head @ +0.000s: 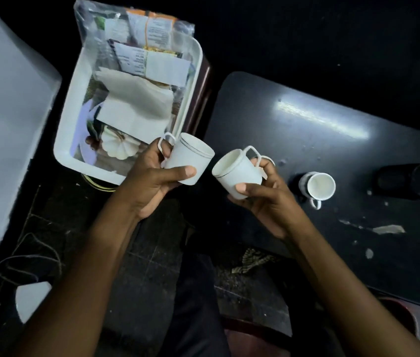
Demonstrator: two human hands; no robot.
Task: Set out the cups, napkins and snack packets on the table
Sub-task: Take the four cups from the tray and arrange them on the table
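My left hand grips a white cup by its body, just off the near corner of the white tray. My right hand holds a second white cup, tilted, over the near left edge of the dark table. A third white cup stands on the table to the right of my right hand. In the tray lie folded white napkins and several snack packets at its far end.
A dark round object lies on the table at the right. The tray rests on a dark stand left of the table. A grey surface fills the left side. Cords trail on the dark floor below.
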